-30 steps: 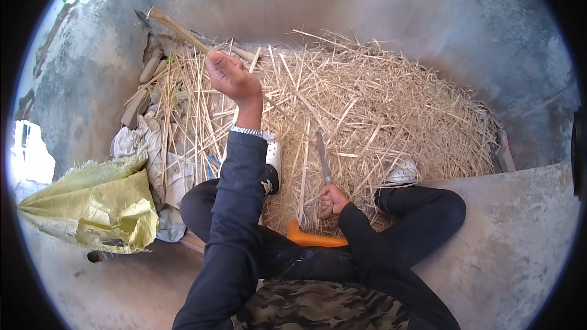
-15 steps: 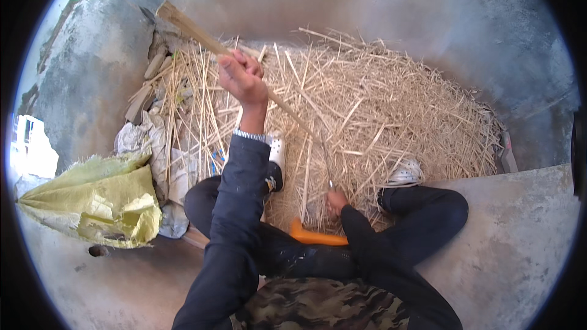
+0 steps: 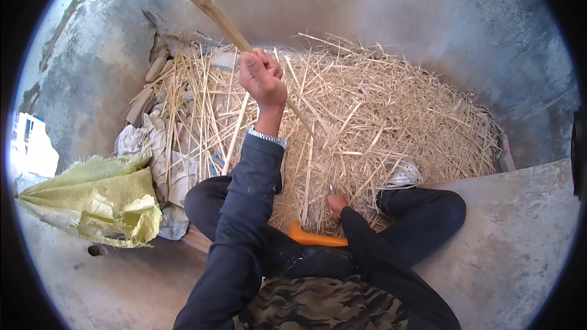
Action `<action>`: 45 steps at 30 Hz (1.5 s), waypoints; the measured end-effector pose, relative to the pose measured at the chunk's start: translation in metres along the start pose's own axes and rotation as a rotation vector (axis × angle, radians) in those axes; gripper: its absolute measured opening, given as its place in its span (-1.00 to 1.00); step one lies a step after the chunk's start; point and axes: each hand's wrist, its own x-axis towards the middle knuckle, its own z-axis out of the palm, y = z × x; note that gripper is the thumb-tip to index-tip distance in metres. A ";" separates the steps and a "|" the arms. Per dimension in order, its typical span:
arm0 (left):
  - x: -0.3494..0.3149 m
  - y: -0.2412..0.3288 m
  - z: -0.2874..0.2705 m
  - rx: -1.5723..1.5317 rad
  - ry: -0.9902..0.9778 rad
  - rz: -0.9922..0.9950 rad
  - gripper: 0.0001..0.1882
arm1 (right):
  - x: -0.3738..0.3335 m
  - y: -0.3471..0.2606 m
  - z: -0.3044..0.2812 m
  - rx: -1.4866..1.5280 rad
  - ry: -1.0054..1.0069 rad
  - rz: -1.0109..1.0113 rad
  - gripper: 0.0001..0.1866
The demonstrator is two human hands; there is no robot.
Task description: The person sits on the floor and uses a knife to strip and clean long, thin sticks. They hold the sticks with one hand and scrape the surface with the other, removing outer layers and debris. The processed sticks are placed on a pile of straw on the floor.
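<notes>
My left hand [image 3: 264, 78] is raised over the straw pile, its fingers wrapped round a long split bamboo strip [image 3: 221, 19]. The wide, squared end of the strip points up and away to the left; its thinner end slants down right toward the middle of the pile. Low between my knees, my right hand [image 3: 335, 204] is closed on a knife [image 3: 332, 189]. Only a bit of metal shows above the fist; the blade is hard to make out against the shavings. A smooth orange curved piece [image 3: 315, 236] lies across my lap, just below the right hand.
A heap of bamboo shavings [image 3: 403, 98] spreads before me against the concrete wall [image 3: 367, 0]. Long thin strips [image 3: 205, 104] lie at its left. A torn yellow woven sack [image 3: 98, 195] rests on the left ledge. My white shoe [image 3: 403, 174] stands at the heap's near edge.
My left hand has moved a little to the right with the bamboo strip, which now stands steeper. The right hand stays nearly in place, and the knife blade shows less clearly.
</notes>
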 end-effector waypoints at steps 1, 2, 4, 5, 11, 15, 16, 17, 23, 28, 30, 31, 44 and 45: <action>-0.002 0.001 -0.004 -0.015 -0.011 -0.014 -0.49 | -0.006 -0.003 0.000 0.148 -0.162 0.057 -0.85; -0.001 0.002 -0.006 -0.031 -0.012 -0.039 -0.48 | -0.011 -0.015 -0.004 0.302 -0.315 0.108 -0.87; 0.000 0.002 -0.006 -0.067 -0.039 -0.049 -0.47 | -0.018 -0.033 -0.003 0.461 -0.454 0.132 -0.90; -0.002 0.001 -0.005 -0.086 -0.049 -0.059 -0.46 | -0.020 -0.036 -0.003 0.460 -0.435 0.110 -0.91; 0.006 0.001 -0.019 0.010 -0.011 -0.096 -0.39 | -0.045 -0.052 -0.001 0.254 -0.151 -0.243 -0.85; 0.006 0.001 -0.013 0.005 -0.011 -0.075 -0.40 | -0.036 -0.042 0.011 -0.054 0.106 -0.792 -0.82; 0.004 0.001 -0.009 0.003 0.012 -0.079 -0.41 | -0.032 -0.038 0.014 -0.133 0.167 -0.906 -0.81; 0.003 0.000 -0.002 -0.006 0.032 -0.083 -0.43 | -0.019 -0.025 0.014 -0.155 0.120 -0.636 -0.83; 0.004 -0.006 0.001 0.101 0.179 0.033 -0.49 | -0.009 0.000 0.001 0.102 -0.155 0.164 -0.90; 0.005 -0.003 0.006 0.107 0.190 0.045 -0.51 | 0.002 -0.013 -0.030 0.667 -0.818 0.311 -0.89; 0.010 -0.006 0.009 0.134 0.201 0.072 -0.53 | 0.003 -0.016 -0.038 0.881 -1.007 0.339 -0.88; 0.012 -0.012 0.004 0.153 0.209 0.094 -0.53 | 0.001 -0.015 -0.039 0.627 -0.735 0.204 -0.90; 0.020 -0.015 -0.008 0.294 0.314 0.180 -0.56 | -0.036 -0.014 -0.010 -0.343 0.257 -0.520 -0.78; 0.021 -0.015 -0.014 0.325 0.332 0.200 -0.57 | -0.036 -0.008 -0.014 -0.331 0.180 -0.357 -0.78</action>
